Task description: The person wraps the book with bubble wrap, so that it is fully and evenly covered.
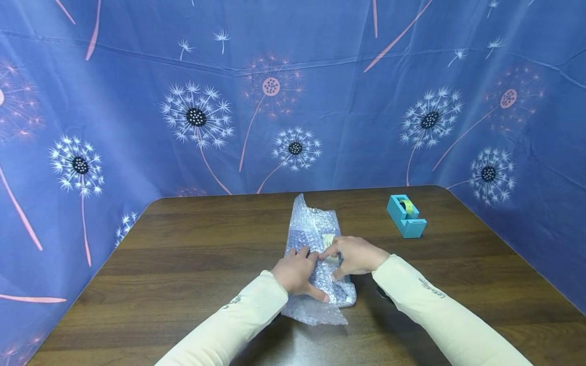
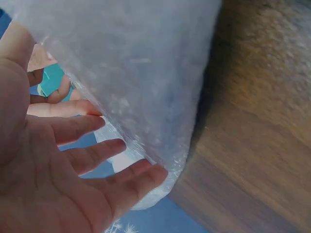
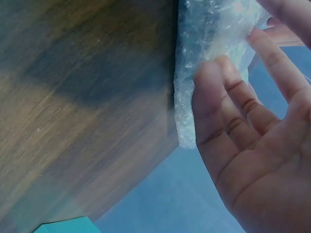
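Two hands [image 1: 295,274] [image 1: 359,255], one bubble-wrap bundle [image 1: 322,277]

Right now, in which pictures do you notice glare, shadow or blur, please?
Head: pale glare on the near part of the table, with darker shadows either side; left wrist: the bubble wrap looks hazy and soft; right wrist: a broad, soft-edged shadow on the wood, small highlights on the bubbles.

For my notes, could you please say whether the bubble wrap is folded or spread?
Folded: the bubble wrap lies in overlapping layers, a flap jutting from the near end.
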{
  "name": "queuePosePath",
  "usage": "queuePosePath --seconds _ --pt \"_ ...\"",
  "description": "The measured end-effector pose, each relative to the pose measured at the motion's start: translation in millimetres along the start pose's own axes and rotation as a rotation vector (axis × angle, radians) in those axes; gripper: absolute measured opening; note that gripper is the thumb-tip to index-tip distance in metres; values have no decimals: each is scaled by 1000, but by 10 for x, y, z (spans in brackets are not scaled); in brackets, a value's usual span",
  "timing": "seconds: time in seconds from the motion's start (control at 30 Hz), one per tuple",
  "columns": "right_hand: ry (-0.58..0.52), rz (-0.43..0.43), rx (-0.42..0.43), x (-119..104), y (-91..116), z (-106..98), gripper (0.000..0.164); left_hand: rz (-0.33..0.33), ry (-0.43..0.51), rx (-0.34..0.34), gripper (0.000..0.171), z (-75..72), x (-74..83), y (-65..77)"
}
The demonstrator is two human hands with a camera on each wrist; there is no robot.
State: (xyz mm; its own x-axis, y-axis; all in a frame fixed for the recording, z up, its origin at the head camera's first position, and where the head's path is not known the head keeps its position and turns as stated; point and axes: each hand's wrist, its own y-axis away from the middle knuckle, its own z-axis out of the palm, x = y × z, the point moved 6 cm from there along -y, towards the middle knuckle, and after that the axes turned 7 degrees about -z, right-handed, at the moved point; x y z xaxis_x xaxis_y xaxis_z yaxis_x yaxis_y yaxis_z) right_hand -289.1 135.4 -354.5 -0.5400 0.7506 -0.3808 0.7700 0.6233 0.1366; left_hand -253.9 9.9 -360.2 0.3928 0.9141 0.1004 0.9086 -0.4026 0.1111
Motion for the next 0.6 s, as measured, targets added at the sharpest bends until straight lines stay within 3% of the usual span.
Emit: queuePosePath --seconds 0.37,0.6 --pt "-18 -23 -1 3 45 30 56 -57 -35 -40 103 6 25 -14" --pt "-15 -12 13 16 36 6 57 -48 -98 -42 106 5 54 -20"
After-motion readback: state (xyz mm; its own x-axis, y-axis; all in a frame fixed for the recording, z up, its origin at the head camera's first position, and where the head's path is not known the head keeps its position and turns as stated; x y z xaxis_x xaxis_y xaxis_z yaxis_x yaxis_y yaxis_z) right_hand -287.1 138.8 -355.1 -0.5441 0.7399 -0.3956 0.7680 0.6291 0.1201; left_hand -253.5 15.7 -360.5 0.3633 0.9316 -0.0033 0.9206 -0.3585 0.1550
